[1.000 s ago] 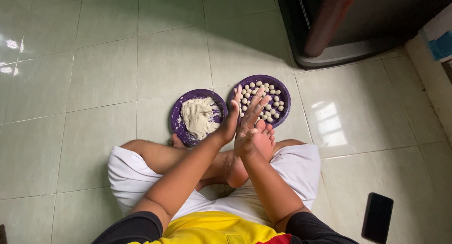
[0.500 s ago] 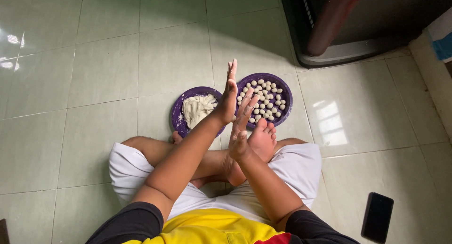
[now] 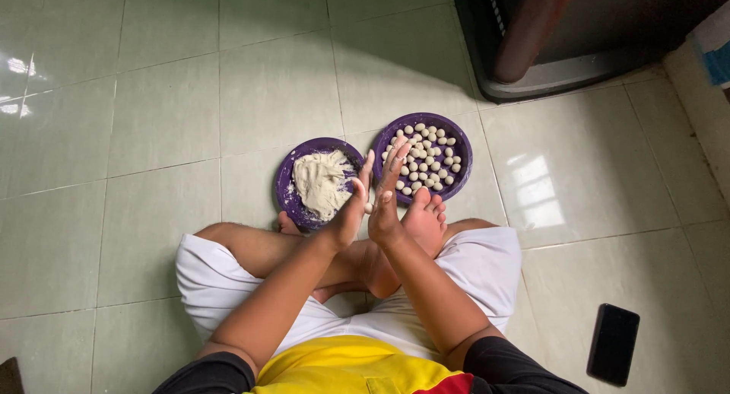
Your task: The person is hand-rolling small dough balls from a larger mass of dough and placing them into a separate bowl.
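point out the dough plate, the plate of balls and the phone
dough plate (image 3: 287,182): head view, bare left rim
plate of balls (image 3: 461,139): head view, right rim
phone (image 3: 613,344): head view, middle of its dark face

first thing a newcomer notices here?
Two purple plates on the pale green tiled floor: the left plate holds a mound of white dough, the right plate is covered with small dough balls. Just in front of them, the left hand and right hand are raised palm to palm above crossed bare legs. A black phone lies on the floor at lower right.
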